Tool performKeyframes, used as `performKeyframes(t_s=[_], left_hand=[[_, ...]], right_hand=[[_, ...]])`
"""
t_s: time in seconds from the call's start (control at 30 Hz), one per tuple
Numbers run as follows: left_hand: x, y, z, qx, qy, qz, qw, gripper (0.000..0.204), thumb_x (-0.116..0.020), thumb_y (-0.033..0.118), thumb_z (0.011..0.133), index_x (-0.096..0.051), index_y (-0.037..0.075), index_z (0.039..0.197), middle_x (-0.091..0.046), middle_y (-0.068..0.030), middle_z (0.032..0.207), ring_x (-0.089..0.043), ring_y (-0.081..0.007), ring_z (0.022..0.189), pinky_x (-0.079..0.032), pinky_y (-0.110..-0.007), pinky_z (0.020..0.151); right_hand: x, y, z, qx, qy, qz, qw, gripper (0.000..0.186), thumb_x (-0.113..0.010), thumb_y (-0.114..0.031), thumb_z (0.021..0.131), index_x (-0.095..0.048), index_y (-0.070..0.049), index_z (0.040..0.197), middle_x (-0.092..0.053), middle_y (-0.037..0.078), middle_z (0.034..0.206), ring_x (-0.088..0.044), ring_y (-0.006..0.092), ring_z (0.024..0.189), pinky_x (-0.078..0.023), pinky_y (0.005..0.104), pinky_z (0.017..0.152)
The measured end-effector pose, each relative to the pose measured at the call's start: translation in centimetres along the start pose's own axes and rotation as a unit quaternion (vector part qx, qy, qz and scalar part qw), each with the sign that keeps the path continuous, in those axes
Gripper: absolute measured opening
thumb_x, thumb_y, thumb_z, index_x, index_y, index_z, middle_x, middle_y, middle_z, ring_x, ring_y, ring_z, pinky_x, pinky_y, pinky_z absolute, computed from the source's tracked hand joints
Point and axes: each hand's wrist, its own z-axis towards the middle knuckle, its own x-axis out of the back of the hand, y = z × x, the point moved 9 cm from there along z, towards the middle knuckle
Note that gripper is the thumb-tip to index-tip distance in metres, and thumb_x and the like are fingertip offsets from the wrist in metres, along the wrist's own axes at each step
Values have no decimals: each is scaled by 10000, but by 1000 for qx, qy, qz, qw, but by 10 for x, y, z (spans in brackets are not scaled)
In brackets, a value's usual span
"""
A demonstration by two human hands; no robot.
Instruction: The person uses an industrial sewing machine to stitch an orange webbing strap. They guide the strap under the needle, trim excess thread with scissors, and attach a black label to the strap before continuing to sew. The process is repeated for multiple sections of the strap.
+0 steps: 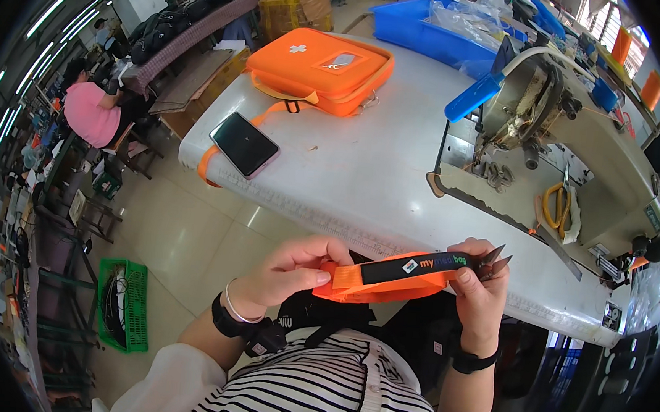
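Orange strap (393, 290) is pinched near 2 ends by left hand (294, 276) and right hand (481, 293), snips (493, 262) also held in the right. Judged light, limp; best gripped at flat ends.

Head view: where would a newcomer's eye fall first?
Probably the bright orange case with its white cross, on the pale table, top centre. Next, the orange strap with a black label, held in the left hand and right hand at lower centre; pointed metal blades jut from the latter.

A sewing workshop, shown by the sewing machine (616, 157) and orange thread cones (651, 91).
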Motion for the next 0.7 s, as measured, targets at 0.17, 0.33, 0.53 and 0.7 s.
performKeyframes(t_s=[0.17,0.33,0.53,0.7], left_hand=[[2,10,1,-74,18,4,997,138,-543,129,875,-448,62,800,-531,-59,889,-469,-141,809,-394,-288,810],[10,16,-3,-122,45,-170,977,261,-553,259,802,-344,139,703,-456,-41,758,-404,-211,764,-344,-349,712],[38,17,-18,-185,74,-234,951,386,-571,426,852,-327,172,693,-380,9,692,-345,-180,728,-302,-318,667],[55,28,-27,-162,91,-34,982,518,-568,456,938,-313,133,623,-363,-12,691,-343,-171,687,-331,-337,631]], right_hand=[[-20,1,-4,17,-74,-26,997,426,-849,-66,691,-631,-6,1052,-585,23,995,-462,53,679,-366,171,604],[-59,26,-11,-71,-151,-145,975,639,-858,-158,688,-573,-34,1247,-660,-29,1112,-344,38,575,-333,178,530],[-88,81,-36,-180,-228,-65,955,395,-812,-138,783,-621,-39,1114,-565,-38,848,-387,44,667,-354,190,593],[-53,63,-26,-167,-120,34,978,157,-659,59,860,-625,23,1009,-649,16,918,-566,32,790,-458,191,685]])
